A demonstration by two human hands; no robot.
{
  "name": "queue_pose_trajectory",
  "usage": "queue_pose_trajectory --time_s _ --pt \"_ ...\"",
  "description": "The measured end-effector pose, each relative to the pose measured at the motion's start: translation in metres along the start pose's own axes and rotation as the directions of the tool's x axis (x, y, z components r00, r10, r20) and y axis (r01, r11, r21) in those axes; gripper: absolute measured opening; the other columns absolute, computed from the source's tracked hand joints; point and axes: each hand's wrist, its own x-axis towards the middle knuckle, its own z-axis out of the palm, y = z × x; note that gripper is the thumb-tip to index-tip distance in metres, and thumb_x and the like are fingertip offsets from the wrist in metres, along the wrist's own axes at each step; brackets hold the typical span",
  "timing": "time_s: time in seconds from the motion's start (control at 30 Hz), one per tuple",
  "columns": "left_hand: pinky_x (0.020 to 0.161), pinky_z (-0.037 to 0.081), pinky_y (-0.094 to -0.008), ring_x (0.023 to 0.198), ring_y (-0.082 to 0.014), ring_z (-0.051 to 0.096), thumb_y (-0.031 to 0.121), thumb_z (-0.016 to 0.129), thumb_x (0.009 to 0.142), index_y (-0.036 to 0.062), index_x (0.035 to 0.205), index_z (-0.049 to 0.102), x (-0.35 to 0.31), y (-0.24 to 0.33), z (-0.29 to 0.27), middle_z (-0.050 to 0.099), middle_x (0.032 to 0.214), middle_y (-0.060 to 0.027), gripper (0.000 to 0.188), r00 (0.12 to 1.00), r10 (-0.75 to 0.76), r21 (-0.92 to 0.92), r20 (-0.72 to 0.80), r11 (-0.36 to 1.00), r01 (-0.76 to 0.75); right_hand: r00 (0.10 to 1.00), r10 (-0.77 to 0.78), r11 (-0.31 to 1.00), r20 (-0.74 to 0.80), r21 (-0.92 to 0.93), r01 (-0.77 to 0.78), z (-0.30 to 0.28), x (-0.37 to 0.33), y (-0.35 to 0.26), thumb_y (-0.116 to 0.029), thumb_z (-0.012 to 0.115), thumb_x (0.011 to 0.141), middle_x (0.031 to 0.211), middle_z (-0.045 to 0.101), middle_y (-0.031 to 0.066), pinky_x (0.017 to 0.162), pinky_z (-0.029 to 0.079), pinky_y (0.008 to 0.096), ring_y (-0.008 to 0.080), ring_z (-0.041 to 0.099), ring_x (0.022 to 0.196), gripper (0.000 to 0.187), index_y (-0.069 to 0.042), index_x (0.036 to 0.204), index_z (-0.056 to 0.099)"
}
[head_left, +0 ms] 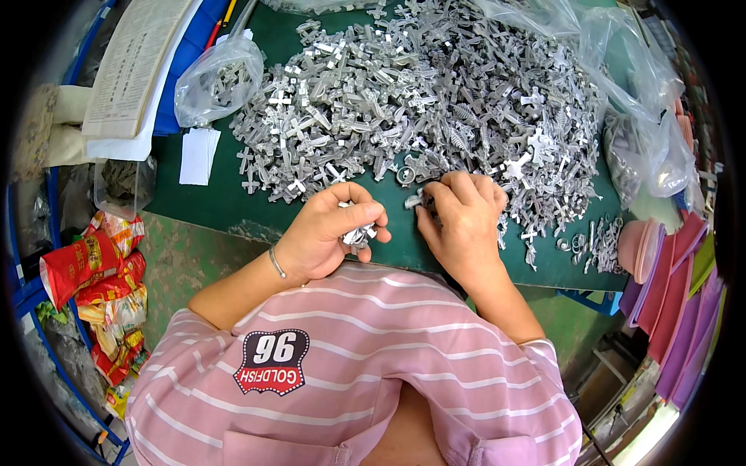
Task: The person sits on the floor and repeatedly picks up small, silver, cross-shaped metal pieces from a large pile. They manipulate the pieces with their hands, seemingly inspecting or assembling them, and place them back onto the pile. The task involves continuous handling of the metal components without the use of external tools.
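Head view: left hand [320,225], nearly closed, is holding small metal pieces [358,235]; right hand [468,211], half-curled, is touching the near edge of the far pile [373,101], hold unclear. Pieces are looking light, stiff, slippery; edges are inviting fingertip pinching.

Silvery cross-shaped pieces [334,109], loosely heaped

From here I see the left hand [320,227] half-curled, the right hand [466,221] back-up with bent fingers, both forearms [233,286] angled inward.
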Motion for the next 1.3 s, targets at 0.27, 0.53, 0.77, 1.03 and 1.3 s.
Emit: queue_pose_trajectory --time_s 0.27,0.53,0.77,1.03,1.3 --pt "0.046 0.049 -0.0247 0.074 -0.0171 0.062 0.010 0.059 0.083 0.0043 0.090 0.051 -0.002 0.005 0.008 0.059 0.084 -0.0085 0.011 0.999 0.009 0.089 -0.042 0.996 -0.005 1.000 -0.022 0.999 -0.019 -0.033 0.021 0.002 0.000 -0.005 -0.007 0.064 0.060 0.089 0.055 0.0011 0.076 0.032 0.0360 0.0201 0.050 0.088 0.022 -0.008 0.081 0.058" --pt "0.047 0.049 -0.0241 0.074 -0.0166 0.062 0.010 0.058 0.083 0.0019 0.093 0.051 -0.003 0.006 0.008 0.060 0.085 -0.0086 0.015 0.999 0.016 0.123 -0.034 0.992 -0.012 0.997 -0.069 0.989 -0.038 0.127 0.074 0.001 0.004 0.001 0.002 0.063 0.059 0.082 0.058 0.0037 0.064 0.040 0.0324 0.0214 0.055 0.077 0.024 -0.007 0.080 0.057" --pt "0.048 0.049 -0.0258 0.076 -0.0169 0.061 0.012 0.059 0.083 0.0022 0.100 0.053 -0.001 0.008 0.011 0.059 0.086 -0.0086 0.020 0.998 -0.006 0.179 -0.069 0.984 0.018 0.896 0.332 0.165 0.295 0.917 -0.363 -0.002 0.001 -0.009 0.010 0.060 0.073 0.087 0.059 0.0085 0.065 0.051 0.0236 0.0132 0.061 0.076 0.019 0.001 0.088 0.054" --pt "0.050 0.049 -0.0236 0.077 -0.0162 0.062 0.015 0.058 0.085 0.0007 0.095 0.056 -0.002 0.005 0.008 0.059 0.085 -0.0079 0.018 0.998 0.067 0.177 -0.006 0.982 -0.065 0.888 0.300 -0.030 0.349 0.934 -0.356 -0.002 0.003 -0.013 0.010 0.059 0.075 0.088 0.057 0.0097 0.067 0.053 0.0242 0.0132 0.060 0.080 0.022 0.002 0.093 0.049" --pt "0.051 0.052 -0.0290 0.078 -0.0177 0.062 0.021 0.047 0.091 0.0024 0.097 0.056 -0.002 0.009 0.003 0.059 0.086 -0.0069 0.022 0.994 -0.040 -0.167 0.103 0.984 0.057 0.966 -0.224 0.506 -0.125 0.833 0.225 -0.009 0.018 -0.025 0.007 0.064 0.067 0.082 0.063 0.0126 0.067 0.049 0.0317 0.0246 0.061 0.073 0.016 0.002 0.082 0.059"
